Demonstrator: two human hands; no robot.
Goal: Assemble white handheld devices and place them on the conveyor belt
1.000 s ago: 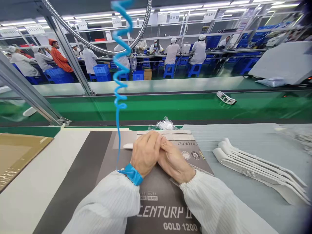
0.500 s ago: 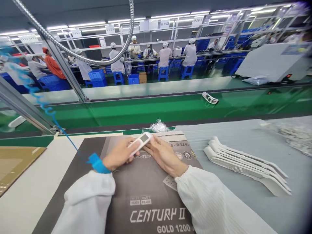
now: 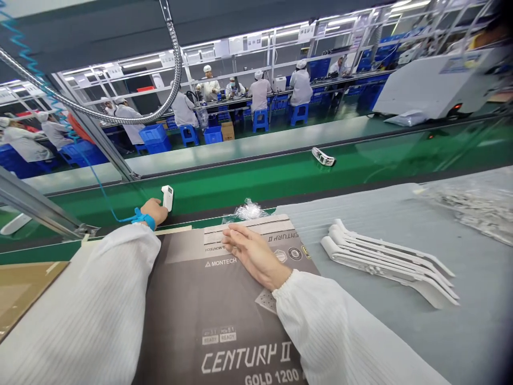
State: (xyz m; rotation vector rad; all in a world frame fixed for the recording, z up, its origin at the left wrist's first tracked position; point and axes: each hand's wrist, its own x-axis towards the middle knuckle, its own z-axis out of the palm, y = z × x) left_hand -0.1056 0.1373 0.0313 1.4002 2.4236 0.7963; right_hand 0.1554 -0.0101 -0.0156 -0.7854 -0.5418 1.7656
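Note:
My left hand (image 3: 155,212), with a blue wrist strap (image 3: 143,218) round its wrist, reaches out at the green belt (image 3: 224,184). Its fingers are closed on the lower part of a white handheld thermometer (image 3: 168,198) with a small display. My right hand (image 3: 256,256) is open, fingers stretched out, holding nothing over the dark printed box (image 3: 224,305). Crumpled clear plastic (image 3: 249,210) lies just beyond the box's far edge. To the right, several curved white plastic housings (image 3: 388,262) lie in a row on the grey sheet (image 3: 360,315).
A white curved part (image 3: 323,156) lies farther along the belt, and another white piece (image 3: 16,223) at far left. Bagged parts (image 3: 476,206) are at right. A metal post (image 3: 96,128) and a hanging metal hose (image 3: 174,64) stand ahead. Co-workers (image 3: 258,91) sit beyond.
My left hand has carried the thermometer from above the box, forward and left to the belt. My right hand has come away from it and stays over the box. The view has shifted slightly.

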